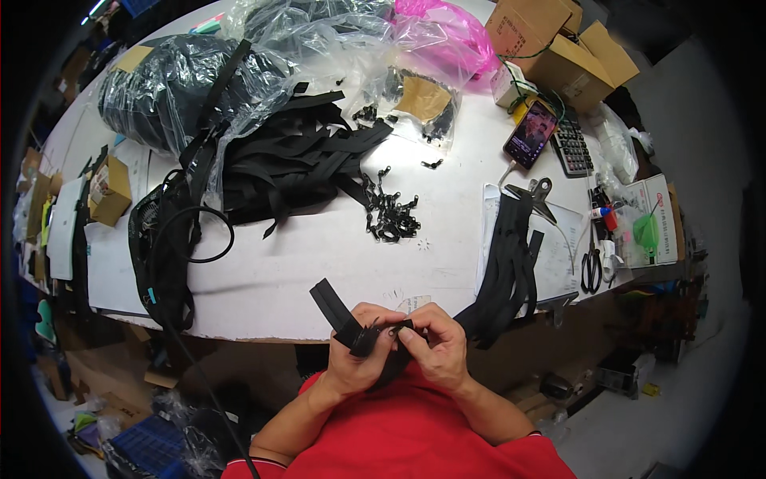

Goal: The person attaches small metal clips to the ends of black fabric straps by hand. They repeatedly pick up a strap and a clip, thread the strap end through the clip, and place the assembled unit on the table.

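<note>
At the table's near edge, my left hand (357, 365) is closed around a black zipper strip (332, 305), whose free end sticks up to the left. My right hand (438, 351) pinches the same strip close to the left thumb. Whether a small slider is between the fingertips I cannot make out. Beyond my hands lies a loose pile of small black zipper sliders (390, 212). A heap of black zipper strips (287, 160) spreads behind it to the left. More black strips (504, 255) hang over the edge on the right, under a large black clip (537, 197).
A lit phone (532, 134) and a calculator (572, 145) stand at the back right before open cardboard boxes (550, 56). Scissors (591, 267) lie at the right edge. Plastic-wrapped black rolls (183, 84) fill the back left. A black mesh bag with a cable (159, 239) hangs over the left edge.
</note>
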The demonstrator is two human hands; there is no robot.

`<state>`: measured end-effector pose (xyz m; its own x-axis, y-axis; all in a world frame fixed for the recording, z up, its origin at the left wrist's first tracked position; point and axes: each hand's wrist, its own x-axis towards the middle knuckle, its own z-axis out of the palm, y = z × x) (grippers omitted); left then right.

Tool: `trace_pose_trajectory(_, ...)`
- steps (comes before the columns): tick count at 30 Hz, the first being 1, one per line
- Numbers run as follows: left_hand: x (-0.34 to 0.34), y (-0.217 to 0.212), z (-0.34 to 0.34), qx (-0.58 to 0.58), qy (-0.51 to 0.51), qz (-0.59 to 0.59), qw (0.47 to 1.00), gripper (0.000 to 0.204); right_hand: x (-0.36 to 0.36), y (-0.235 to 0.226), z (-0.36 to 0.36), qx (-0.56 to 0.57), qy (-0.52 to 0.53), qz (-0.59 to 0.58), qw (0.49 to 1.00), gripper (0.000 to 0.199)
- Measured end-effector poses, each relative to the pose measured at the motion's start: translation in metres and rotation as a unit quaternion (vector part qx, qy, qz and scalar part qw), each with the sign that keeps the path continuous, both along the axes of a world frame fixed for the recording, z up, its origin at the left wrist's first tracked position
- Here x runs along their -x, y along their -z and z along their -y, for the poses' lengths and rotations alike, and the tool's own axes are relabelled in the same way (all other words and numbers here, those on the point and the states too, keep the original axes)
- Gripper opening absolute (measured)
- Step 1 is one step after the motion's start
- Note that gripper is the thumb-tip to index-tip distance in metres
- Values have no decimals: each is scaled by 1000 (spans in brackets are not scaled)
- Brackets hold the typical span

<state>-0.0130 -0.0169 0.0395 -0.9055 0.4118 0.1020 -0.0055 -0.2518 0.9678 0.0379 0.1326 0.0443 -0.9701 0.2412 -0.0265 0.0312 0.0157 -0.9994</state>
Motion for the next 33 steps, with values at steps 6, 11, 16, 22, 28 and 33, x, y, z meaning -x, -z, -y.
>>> trace_pose_trajectory(6,0,-1,-1,-41,11,57,997,19,3,-4,3,8,8,-22,1000,5)
trace_pose_trajectory(11,0,-8,-1,-47,12,87,995,16,4,-6,1,-39,3,-29,999,6)
trace_pose_trajectory(16,-1,-1,-1,-30,6,50,998,14,2,-13,5,-67,10,-11,998,7)
trace_pose_trajectory(22,-5,5,-1,15,-50,40,998,15,2,-20,7,-190,9,-35,981,10)
trace_pose_trajectory(28,0,-2,-1,66,-76,-95,990,19,2,-21,9,-71,7,23,997,8)
trace_pose_trajectory(33,3,0,0,57,-78,-66,993,20,13,-33,7,-141,-17,-7,990,8)
